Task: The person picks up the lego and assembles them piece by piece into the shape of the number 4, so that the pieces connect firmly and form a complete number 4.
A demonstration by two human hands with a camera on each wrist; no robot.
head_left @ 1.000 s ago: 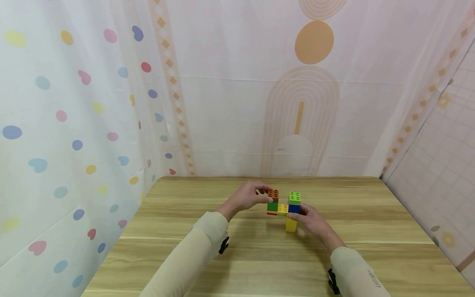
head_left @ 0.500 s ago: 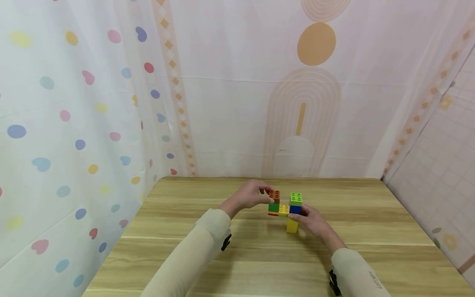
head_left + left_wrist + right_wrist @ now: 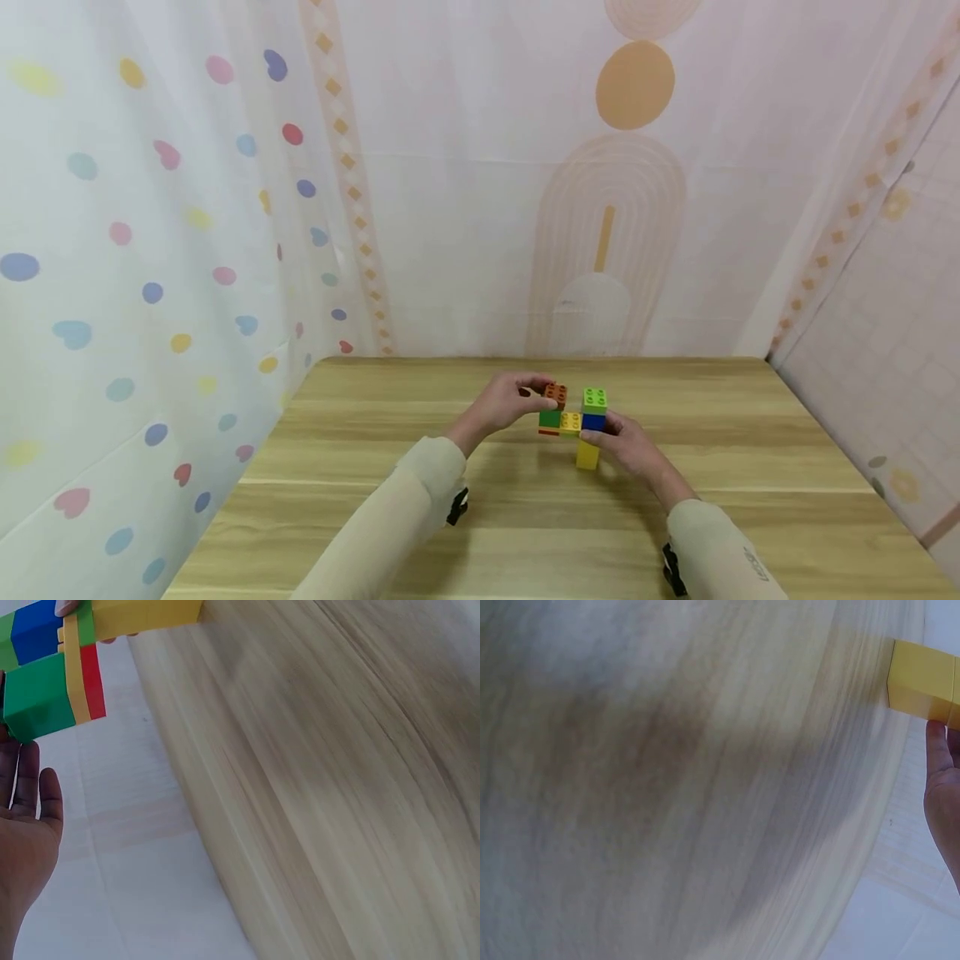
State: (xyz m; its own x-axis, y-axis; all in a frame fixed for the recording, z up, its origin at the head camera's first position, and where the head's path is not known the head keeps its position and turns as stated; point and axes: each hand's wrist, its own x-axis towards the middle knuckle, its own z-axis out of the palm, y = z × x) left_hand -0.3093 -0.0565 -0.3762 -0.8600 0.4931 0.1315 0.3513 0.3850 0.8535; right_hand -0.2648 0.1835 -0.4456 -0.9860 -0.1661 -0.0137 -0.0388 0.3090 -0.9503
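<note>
My left hand point(image 3: 504, 403) pinches a reddish-brown toy brick point(image 3: 557, 393) between thumb and fingers. This brick sits slightly askew over a green brick point(image 3: 550, 419), which has thin orange and red layers point(image 3: 91, 682) beneath it. A flat yellow piece point(image 3: 571, 422) bridges to a second column, made of a lime-green brick point(image 3: 595, 401), a blue brick point(image 3: 593, 422) and tall yellow bricks point(image 3: 588, 455). My right hand point(image 3: 628, 443) grips that column around its middle, thumb in front. In the right wrist view, fingers touch a yellow brick point(image 3: 921, 679). Whether the structure touches the table cannot be told.
The wooden table point(image 3: 360, 450) spreads out on all sides of the bricks. Behind its far edge hangs a pale patterned curtain point(image 3: 450, 250), with a dotted curtain point(image 3: 150, 333) along the left.
The brown brick has shifted a little to the right over the green one and turned slightly, together with my left hand. My right hand keeps its grip on the column.
</note>
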